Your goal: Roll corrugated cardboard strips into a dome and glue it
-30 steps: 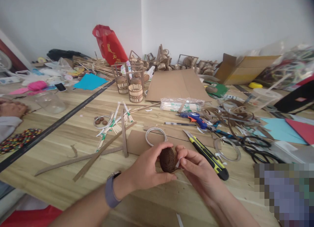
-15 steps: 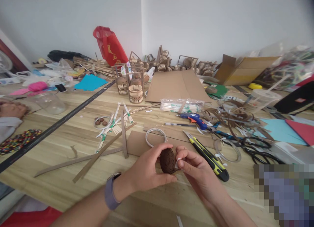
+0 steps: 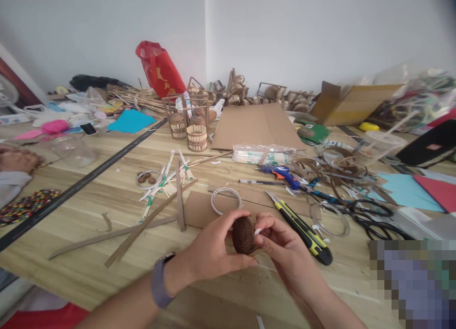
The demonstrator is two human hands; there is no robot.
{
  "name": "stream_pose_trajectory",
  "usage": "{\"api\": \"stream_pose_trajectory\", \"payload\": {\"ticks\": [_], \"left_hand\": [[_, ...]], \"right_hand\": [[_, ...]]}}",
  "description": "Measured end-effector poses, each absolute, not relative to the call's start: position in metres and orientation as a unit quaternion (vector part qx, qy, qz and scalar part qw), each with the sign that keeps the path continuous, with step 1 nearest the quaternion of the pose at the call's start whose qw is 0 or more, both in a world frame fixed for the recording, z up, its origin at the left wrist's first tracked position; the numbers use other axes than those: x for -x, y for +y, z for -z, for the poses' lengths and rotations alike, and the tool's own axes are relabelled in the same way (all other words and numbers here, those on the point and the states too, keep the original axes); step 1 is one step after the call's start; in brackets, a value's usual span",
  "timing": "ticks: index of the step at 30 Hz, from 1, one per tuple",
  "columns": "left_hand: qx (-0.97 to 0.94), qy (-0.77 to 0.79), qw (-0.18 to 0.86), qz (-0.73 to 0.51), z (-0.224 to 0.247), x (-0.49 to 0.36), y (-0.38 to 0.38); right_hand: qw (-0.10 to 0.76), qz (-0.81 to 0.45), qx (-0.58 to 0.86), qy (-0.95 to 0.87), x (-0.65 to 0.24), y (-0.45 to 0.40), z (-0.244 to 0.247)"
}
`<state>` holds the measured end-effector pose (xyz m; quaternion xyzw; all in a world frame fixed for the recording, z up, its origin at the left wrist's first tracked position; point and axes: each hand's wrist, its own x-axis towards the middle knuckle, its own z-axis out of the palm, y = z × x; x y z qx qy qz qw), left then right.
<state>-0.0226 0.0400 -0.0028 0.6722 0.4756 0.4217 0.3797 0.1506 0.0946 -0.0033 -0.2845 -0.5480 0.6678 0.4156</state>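
- Pale wall at the back, with a wood-grained table running up to it, crowded with craft materials.
- Small baskets stand toward the back, near a red bag and a large cardboard sheet lying flat.
- Front and centre, just above the table, is a dark brown coil, its wound layers facing the camera.
- Left hand grips the coil, fingers over the top and thumb underneath; a watch with a greyish-purple strap sits on that wrist.
- Right hand is just beside the coil, thumb and fingertips pinched together on a small white slip; a short brown tail leads from the coil's lower edge toward this hand.
- Beyond the left hand, a pale ring rests partly on a flat cardboard piece.
- Near the right hand lies a yellow-and-black utility knife; farther back are a pen and a blue glue gun.
- Black-handled scissors lie off to the right, near tangled brown strips.
- Over at the left, brown balls sit inside another ring, beside thin sticks.
- Another person's hand shows at the left edge.
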Motion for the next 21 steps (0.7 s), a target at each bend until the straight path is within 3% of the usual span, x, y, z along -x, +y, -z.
{"api": "stream_pose_trajectory", "payload": {"ticks": [11, 17, 21], "left_hand": [[-0.651, 0.468, 0.396, -0.449, 0.003, 0.022, 0.038], [-0.662, 0.473, 0.378, -0.442, 0.005, 0.021, 0.038], [-0.659, 0.469, 0.389, -0.441, 0.005, 0.020, 0.038]], "right_hand": [[0.455, -0.508, 0.288, -0.672, -0.154, 0.096, 0.015], [0.476, -0.530, 0.278, -0.645, -0.155, 0.092, 0.014], [0.489, -0.466, 0.246, -0.695, -0.155, 0.091, 0.008]]}}
